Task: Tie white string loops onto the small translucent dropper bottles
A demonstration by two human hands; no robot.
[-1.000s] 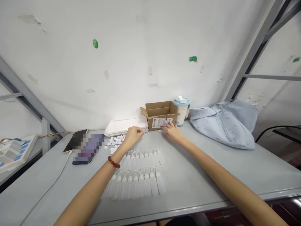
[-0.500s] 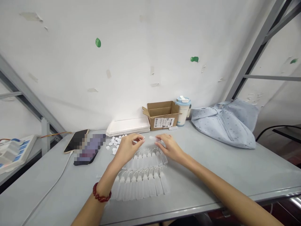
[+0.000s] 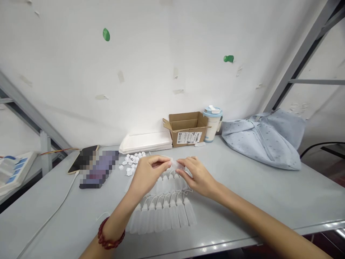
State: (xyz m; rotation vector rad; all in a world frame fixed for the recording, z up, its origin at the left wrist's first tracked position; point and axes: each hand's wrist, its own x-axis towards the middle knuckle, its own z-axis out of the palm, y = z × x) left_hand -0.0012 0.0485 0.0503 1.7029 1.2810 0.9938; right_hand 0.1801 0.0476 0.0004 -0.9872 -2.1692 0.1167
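Observation:
My right hand (image 3: 198, 176) grips a small translucent plastic tube (image 3: 175, 164) between thumb and fingers. At the tube's left end, the fingertips of my left hand (image 3: 152, 171) are pinched together; what they hold is too small to make out. Below both hands lie two rows of similar tubes, each with a thin white loop at its top. The front row (image 3: 161, 217) shows plainly, while my hands partly cover the back row (image 3: 168, 184). Small white cap-like pieces (image 3: 133, 158) lie in a loose pile left of my left hand.
Behind the hands stand a stack of white trays (image 3: 147, 142), an open cardboard box (image 3: 188, 138) and a blue-lidded cup (image 3: 212, 126). A pale blue cloth bag (image 3: 261, 144) lies to the right. Two phone-like devices (image 3: 99, 169), a cable (image 3: 51, 219) and a power strip (image 3: 16, 169) are at left.
My hands have come together, so the left fingertips now meet the end of the tube in my right hand. The camera view has shifted slightly.

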